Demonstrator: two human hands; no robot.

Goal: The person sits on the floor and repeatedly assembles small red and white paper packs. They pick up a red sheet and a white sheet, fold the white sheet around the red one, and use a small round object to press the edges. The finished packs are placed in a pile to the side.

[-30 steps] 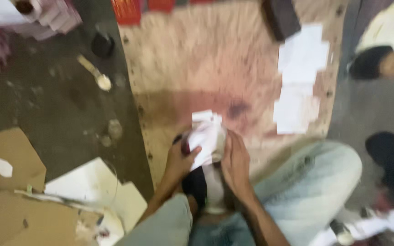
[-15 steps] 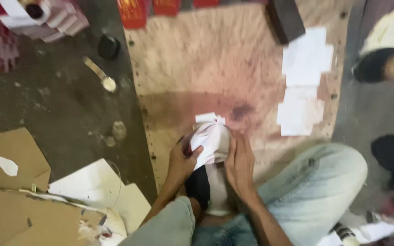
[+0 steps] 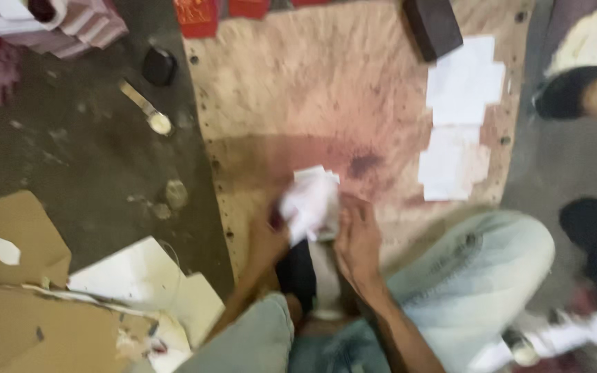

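Both of my hands meet on one crumpled white paper (image 3: 310, 200), low on the plywood board (image 3: 326, 90) in front of my knees. My left hand (image 3: 265, 231) comes at it from the left side, fingers curled against its lower left edge. My right hand (image 3: 357, 235) lies along its right side, fingers close together and pressed to the sheet. The picture is blurred, so I cannot tell whether either hand truly pinches the paper or only presses it; the sheet looks bunched and folded between them, its top corner sticking up past my fingertips. It sits just left of a dark stain (image 3: 364, 164) on the wood.

Below my hands, a dark and white object (image 3: 309, 276) lies between my legs, which are in pale blue jeans (image 3: 471, 276).

Further up the board on the right side, a loose stack of white paper sheets (image 3: 461, 117) lies flat, well apart from my hands. A dark block (image 3: 433, 24) rests at the top edge of the board, just above those sheets. Left of the board, on the dark floor, lie a small brush (image 3: 145, 107) and a black round lid (image 3: 159, 65). Brown cardboard pieces (image 3: 8, 228) and white card scraps (image 3: 133, 276) fill the lower left corner. Red packets (image 3: 198, 15) sit at the top edge of the board.
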